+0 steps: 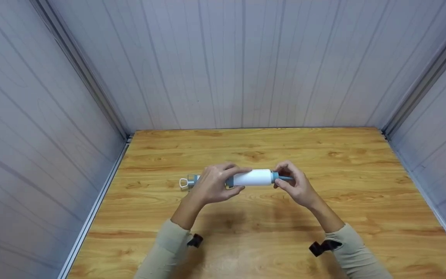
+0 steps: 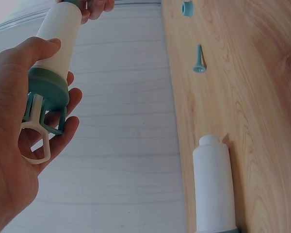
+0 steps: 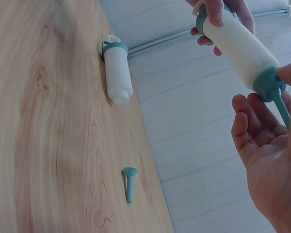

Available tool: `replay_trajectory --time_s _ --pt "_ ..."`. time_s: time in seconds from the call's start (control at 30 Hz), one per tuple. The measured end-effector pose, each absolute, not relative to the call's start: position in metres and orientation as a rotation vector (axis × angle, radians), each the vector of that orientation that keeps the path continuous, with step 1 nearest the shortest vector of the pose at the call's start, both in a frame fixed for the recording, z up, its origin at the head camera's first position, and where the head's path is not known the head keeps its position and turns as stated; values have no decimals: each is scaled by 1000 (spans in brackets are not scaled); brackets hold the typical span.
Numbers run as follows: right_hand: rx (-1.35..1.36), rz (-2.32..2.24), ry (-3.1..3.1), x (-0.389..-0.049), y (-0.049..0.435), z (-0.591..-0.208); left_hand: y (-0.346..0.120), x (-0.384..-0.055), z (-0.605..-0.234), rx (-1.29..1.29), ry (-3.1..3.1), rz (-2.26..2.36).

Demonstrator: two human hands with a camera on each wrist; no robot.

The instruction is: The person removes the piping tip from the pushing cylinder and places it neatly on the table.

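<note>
My left hand [image 1: 217,184] grips a white syringe [image 1: 252,177] near its teal collar [image 2: 48,82]. The syringe lies roughly level above the table, and its white pull ring [image 2: 42,145] sits by the left palm. At the other end, my right hand [image 1: 296,185] holds the wide base of the teal nozzle [image 3: 269,83], thumb against it. The nozzle's thin tip points right. A second white syringe [image 3: 118,73] rests on the table, mostly hidden behind the left hand in the head view. A loose teal nozzle [image 3: 130,182] lies apart from it.
A small teal ring piece [image 2: 186,8] is on the wooden table [image 1: 246,240], beyond the loose nozzle. Pale panel walls [image 1: 242,69] close in the back and both sides of the table. Black wrist cameras [image 1: 195,240] sit at both sleeves.
</note>
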State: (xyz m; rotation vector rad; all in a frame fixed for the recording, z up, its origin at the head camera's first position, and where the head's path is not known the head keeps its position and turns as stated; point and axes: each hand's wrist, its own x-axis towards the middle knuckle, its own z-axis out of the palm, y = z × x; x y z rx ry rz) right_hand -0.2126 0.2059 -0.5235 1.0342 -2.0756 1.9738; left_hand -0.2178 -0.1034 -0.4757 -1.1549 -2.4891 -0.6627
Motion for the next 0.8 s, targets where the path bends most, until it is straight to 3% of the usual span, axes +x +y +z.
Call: replay_trajectory --time_s 0.8 --pt "1011 1956 -2125 -213 206 -526 -105 -219 -481 -1165 -2466 -673"
